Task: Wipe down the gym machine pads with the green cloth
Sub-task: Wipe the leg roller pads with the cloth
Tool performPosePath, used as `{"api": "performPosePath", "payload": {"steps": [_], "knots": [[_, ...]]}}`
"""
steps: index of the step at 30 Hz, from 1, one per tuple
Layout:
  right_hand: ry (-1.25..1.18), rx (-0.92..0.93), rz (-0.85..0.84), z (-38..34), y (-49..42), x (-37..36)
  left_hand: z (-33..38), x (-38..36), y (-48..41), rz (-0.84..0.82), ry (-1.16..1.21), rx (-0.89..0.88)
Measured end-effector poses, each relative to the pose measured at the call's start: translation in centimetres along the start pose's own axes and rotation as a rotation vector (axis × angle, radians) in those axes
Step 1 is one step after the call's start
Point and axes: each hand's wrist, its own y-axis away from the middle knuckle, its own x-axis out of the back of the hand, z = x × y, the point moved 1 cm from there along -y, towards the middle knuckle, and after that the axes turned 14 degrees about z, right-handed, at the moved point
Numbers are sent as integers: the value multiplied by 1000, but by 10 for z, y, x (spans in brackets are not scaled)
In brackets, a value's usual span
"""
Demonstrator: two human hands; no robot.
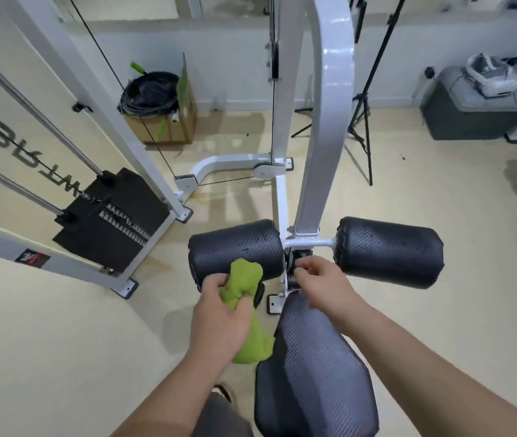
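**A:** What stood at the far left?

**B:** A pale panel with dark letters (26,152), seen reversed and turned; I could make out something like "BRAWT" but would not swear to it. Two steel guide rods (30,111) ran down across it to a black weight stack (109,216) with a strip of small white triangles. On the white frame bar below sat a small red and black sticker (33,258), too small to read.

**A:** And further in?

**B:** A cardboard box (168,121) by the wall, holding a coil of black cable.

**A:** Where was the green cloth?

**B:** The green cloth (244,279) was bunched in the left hand (219,320), fingers clamped round its middle. Its upper end pressed against the near side of the left roller pad (235,247); its lower end hung beside the seat pad (314,357).

**A:** The other grip?

**B:** The right hand (320,282) had its fingers pinched together at the metal fitting between the two rollers, under the white upright post (326,137). What exactly it pinched I could not tell.

**A:** To the right?

**B:** The right roller pad (389,250), dotted with droplets, untouched. Beyond it, a black tripod (364,121), and a white shoe (492,75) resting on a grey box (459,118).
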Motion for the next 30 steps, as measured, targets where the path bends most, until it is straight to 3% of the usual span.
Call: {"api": "performPosePath", "payload": {"steps": [3, 7, 12, 17, 21, 25, 27, 30], "knots": [[30, 22, -17, -15, -20, -4, 26, 26, -29, 170, -30, -118], [108, 51, -159, -31, -47, -31, 36, 22, -79, 374, -239, -486], [215, -25, -250, -27, -75, -48, -13, -36, -94, 99, -788, -571], [103, -141, -337, -26, -91, -41, 10, -80, -98, 98, -758, -577], [47, -243, -347, -18, -95, -35, 34, -111, -98, -56, -711, -772], [43, -330, -316, -18, -92, -32, 31, -89, -112, -198, -682, -888], [52, -317, -341, -22, -90, -34, 13, -57, -123, -207, -689, -818], [122, -223, -371, -22, -89, -39, -14, -5, -137, -47, -690, -610]]}}
